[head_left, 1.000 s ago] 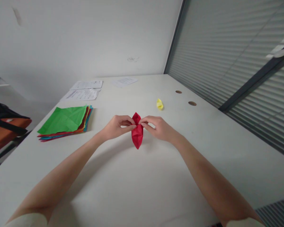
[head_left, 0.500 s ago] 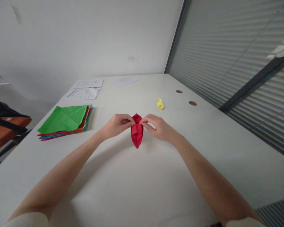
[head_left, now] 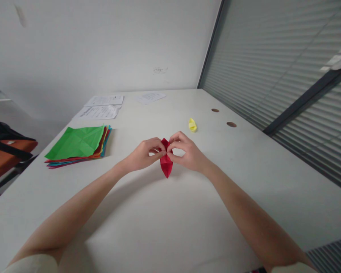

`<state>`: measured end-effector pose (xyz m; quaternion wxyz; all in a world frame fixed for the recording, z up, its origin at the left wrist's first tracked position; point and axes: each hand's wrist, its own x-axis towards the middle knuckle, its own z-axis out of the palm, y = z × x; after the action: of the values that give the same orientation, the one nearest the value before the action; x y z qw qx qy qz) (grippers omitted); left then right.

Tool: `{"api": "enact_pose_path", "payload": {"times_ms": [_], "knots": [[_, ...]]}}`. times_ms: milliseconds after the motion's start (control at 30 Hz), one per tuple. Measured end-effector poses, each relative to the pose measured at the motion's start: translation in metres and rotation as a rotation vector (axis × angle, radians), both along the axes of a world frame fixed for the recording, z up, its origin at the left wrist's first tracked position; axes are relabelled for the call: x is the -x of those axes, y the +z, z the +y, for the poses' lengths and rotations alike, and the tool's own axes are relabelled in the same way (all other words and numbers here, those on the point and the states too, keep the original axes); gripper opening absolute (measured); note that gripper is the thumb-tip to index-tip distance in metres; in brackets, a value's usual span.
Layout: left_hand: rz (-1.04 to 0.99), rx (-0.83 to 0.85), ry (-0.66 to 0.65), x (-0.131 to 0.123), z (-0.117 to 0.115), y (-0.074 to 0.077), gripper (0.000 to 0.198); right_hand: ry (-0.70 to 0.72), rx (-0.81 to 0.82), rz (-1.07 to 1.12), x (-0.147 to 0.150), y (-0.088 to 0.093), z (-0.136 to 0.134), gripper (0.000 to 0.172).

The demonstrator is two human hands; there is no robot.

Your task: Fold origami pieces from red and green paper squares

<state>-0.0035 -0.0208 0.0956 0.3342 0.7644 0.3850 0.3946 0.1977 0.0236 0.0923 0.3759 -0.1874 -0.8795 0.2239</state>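
Observation:
A folded red paper boat (head_left: 166,168), pointed at both ends, is held above the middle of the white table (head_left: 170,220). My left hand (head_left: 144,153) pinches it from the left, thumb and fingers closed at its middle. From the right, my right hand (head_left: 186,152) pinches the same spot, its thumb tip nearly meeting the left thumb. The fingers hide the centre of the fold. Farther back and to the right lies a small folded yellow paper boat (head_left: 192,125), apart from both hands.
On the left is a stack of coloured paper sheets, a green sheet (head_left: 78,143) on top. Printed papers (head_left: 99,111) lie behind it, and another printed sheet (head_left: 151,97) near the wall. Two round holes pierce the tabletop at right. An orange chair (head_left: 10,157) stands beyond the left edge.
Both hands have drawn closer together over the red paper boat, their thumbs now almost touching. Its middle is now covered by fingers and it looks narrower.

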Motion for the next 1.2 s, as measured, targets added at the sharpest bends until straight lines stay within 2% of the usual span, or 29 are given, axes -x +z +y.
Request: {"api": "enact_pose_path", "payload": {"times_ms": [300, 500, 700, 833, 967, 1200], "knots": [[0.039, -0.040, 0.002, 0.0043, 0.0031, -0.0019, 0.013, 0.018, 0.007, 0.035, 0.0023, -0.0037, 0.0015, 0.007], [0.126, -0.189, 0.048, 0.0026, 0.0022, -0.0023, 0.012, -0.002, -0.008, 0.067, 0.0043, -0.0067, 0.0031, 0.008], [-0.004, 0.058, 0.044, 0.0007, 0.0012, -0.0047, 0.016, -0.003, 0.108, 0.182, 0.0034, -0.0049, 0.0022, 0.006], [-0.121, 0.134, 0.039, -0.0001, 0.0012, -0.0038, 0.019, 0.024, 0.148, 0.182, 0.0029, -0.0040, 0.0016, 0.004], [-0.141, 0.138, 0.052, -0.0006, 0.0003, 0.0003, 0.022, 0.045, 0.116, 0.179, 0.0034, -0.0036, 0.0011, 0.005], [0.032, 0.034, 0.017, 0.0028, -0.0020, 0.0035, 0.022, 0.037, 0.101, 0.163, 0.0043, -0.0031, 0.0006, 0.006]]}}
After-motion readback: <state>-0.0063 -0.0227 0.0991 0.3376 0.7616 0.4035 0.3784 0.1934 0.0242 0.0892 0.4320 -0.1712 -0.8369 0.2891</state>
